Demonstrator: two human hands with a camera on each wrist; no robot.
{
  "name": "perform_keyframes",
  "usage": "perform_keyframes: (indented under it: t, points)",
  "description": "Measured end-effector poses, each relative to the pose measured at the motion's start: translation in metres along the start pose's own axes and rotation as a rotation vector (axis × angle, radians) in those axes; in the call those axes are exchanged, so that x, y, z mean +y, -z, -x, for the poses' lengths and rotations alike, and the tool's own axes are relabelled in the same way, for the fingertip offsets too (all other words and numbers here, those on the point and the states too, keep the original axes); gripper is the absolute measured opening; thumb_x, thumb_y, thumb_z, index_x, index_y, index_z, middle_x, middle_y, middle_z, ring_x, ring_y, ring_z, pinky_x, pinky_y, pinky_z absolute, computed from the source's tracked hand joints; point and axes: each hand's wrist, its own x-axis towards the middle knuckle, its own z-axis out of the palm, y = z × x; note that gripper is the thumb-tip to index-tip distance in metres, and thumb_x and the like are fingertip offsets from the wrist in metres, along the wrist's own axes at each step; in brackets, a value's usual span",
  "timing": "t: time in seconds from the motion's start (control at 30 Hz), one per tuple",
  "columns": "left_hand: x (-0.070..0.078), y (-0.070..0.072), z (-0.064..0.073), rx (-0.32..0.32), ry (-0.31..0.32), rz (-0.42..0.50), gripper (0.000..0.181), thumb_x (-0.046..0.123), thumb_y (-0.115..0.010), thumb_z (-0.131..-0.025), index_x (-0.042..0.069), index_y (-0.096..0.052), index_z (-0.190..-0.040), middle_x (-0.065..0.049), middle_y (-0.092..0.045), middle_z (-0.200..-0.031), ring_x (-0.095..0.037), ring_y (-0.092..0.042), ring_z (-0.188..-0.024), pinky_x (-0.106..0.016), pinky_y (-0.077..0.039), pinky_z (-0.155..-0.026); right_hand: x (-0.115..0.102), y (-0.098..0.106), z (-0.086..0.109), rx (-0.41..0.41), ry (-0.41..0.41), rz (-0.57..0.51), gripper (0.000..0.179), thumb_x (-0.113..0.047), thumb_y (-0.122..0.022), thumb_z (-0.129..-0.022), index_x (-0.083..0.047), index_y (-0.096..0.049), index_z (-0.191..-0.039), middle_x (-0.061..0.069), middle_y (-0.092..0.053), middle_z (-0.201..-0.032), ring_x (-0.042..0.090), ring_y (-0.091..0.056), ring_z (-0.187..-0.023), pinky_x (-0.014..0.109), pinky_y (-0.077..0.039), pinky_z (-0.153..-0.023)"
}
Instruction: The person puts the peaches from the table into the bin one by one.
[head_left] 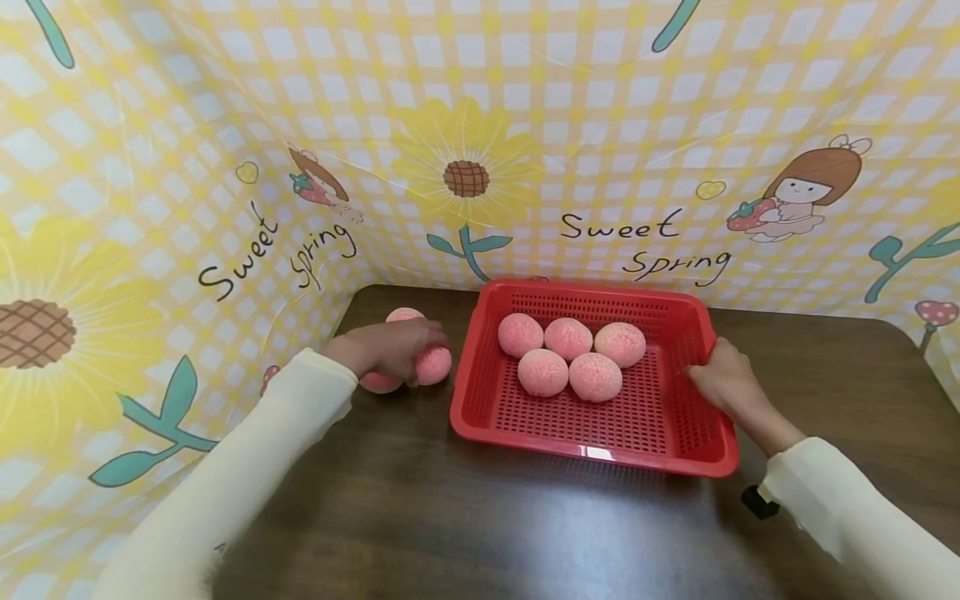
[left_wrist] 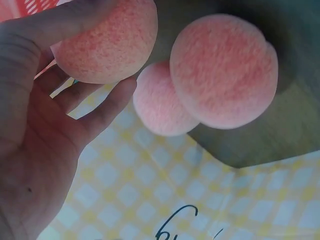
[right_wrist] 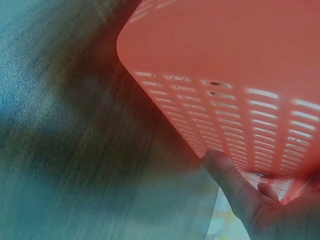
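My left hand (head_left: 397, 343) holds a pink peach (head_left: 432, 365) just left of the basket, thumb on one side and fingers round the other. Beside it are two more peaches, one (head_left: 405, 314) behind the hand and one (head_left: 381, 382) partly hidden under it; in the left wrist view the nearer peach (left_wrist: 224, 71) overlaps the other (left_wrist: 162, 100). My right hand (head_left: 729, 379) grips the right rim of a red slotted plastic basket (head_left: 592, 452). In the right wrist view its thumb (right_wrist: 225, 172) lies along the slotted wall. Several peaches (head_left: 567, 339) sit in the basket in two rows, towards its back.
The basket stands on a dark wood-grain table (head_left: 390, 500), near its back edge. A yellow checked cloth (head_left: 600, 125) with flowers and lettering hangs behind and along the left side. A small black object (head_left: 759, 502) shows below the right sleeve.
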Motion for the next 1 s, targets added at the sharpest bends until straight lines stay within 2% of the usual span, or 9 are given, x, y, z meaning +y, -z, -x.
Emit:
perform_keyframes:
  t: [0.2,0.33,0.43,0.53,0.67,0.77,0.9,1.0]
  points:
    - [0.002,0.015,0.006,0.035,0.071,-0.025,0.059,0.015,-0.08,-0.08,0.011,-0.063,-0.136,-0.006,-0.063,-0.127,-0.022,-0.06,-0.112,-0.044,-0.05,-0.102,-0.001,-0.001,0.0,0.004,0.008,-0.01,0.049,-0.008,-0.052,-0.092,0.02,-0.036,-0.13,0.039,-0.06,-0.111,0.03,-0.075,-0.072,0.041,-0.062,-0.06]
    - [0.007,0.028,0.009,0.059,0.08,-0.039,0.059,0.017,-0.078,-0.082,0.007,-0.061,-0.138,-0.008,-0.063,-0.126,-0.023,-0.062,-0.109,-0.045,-0.051,-0.101,0.0,-0.001,-0.001,0.001,-0.004,-0.014,0.05,-0.008,-0.051,-0.092,0.019,-0.036,-0.131,0.039,-0.06,-0.112,0.028,-0.075,-0.071,0.041,-0.063,-0.06]
    - [0.011,0.037,0.01,0.078,0.079,-0.031,0.061,0.019,-0.077,-0.083,0.006,-0.06,-0.14,-0.009,-0.064,-0.13,-0.024,-0.062,-0.116,-0.045,-0.05,-0.104,0.001,-0.001,-0.002,-0.001,-0.009,-0.018,0.051,-0.008,-0.051,-0.092,0.019,-0.035,-0.132,0.039,-0.06,-0.112,0.027,-0.075,-0.071,0.041,-0.063,-0.06]
    - [0.013,0.043,0.009,0.102,0.045,-0.017,0.056,0.02,-0.077,-0.084,0.007,-0.062,-0.136,-0.007,-0.066,-0.127,-0.022,-0.062,-0.116,-0.044,-0.05,-0.104,0.002,0.0,-0.001,-0.003,-0.01,-0.019,0.05,-0.008,-0.052,-0.092,0.019,-0.035,-0.132,0.039,-0.06,-0.112,0.028,-0.075,-0.071,0.042,-0.063,-0.06]
    - [0.015,0.049,0.007,0.133,0.009,-0.004,0.035,0.023,-0.076,-0.086,0.02,-0.067,-0.119,0.004,-0.066,-0.11,-0.017,-0.06,-0.1,-0.039,-0.051,-0.094,0.003,-0.001,0.0,-0.004,-0.012,-0.022,0.049,-0.008,-0.052,-0.092,0.019,-0.036,-0.131,0.038,-0.061,-0.11,0.027,-0.075,-0.07,0.042,-0.063,-0.06]
    - [0.018,0.052,0.006,0.144,0.005,0.038,0.024,0.024,-0.075,-0.085,0.028,-0.066,-0.107,0.008,-0.063,-0.099,-0.015,-0.058,-0.091,-0.035,-0.049,-0.086,0.003,-0.001,0.0,0.0,-0.006,-0.024,0.049,-0.008,-0.052,-0.091,0.019,-0.036,-0.13,0.038,-0.061,-0.11,0.026,-0.075,-0.07,0.041,-0.062,-0.06]
    - [0.023,0.055,0.003,0.153,-0.022,0.093,0.024,0.022,-0.075,-0.083,0.031,-0.064,-0.103,0.009,-0.063,-0.095,-0.013,-0.057,-0.088,-0.034,-0.047,-0.083,0.002,0.0,-0.001,0.001,-0.003,-0.021,0.049,-0.008,-0.052,-0.091,0.019,-0.036,-0.13,0.039,-0.06,-0.111,0.027,-0.075,-0.071,0.042,-0.062,-0.06]
    - [0.029,0.058,0.001,0.157,-0.045,0.099,0.035,0.022,-0.076,-0.081,0.028,-0.063,-0.113,0.01,-0.063,-0.105,-0.014,-0.058,-0.097,-0.035,-0.047,-0.091,0.002,0.0,-0.001,0.0,-0.009,-0.019,0.049,-0.008,-0.052,-0.092,0.019,-0.036,-0.13,0.039,-0.06,-0.112,0.027,-0.075,-0.071,0.042,-0.063,-0.06]
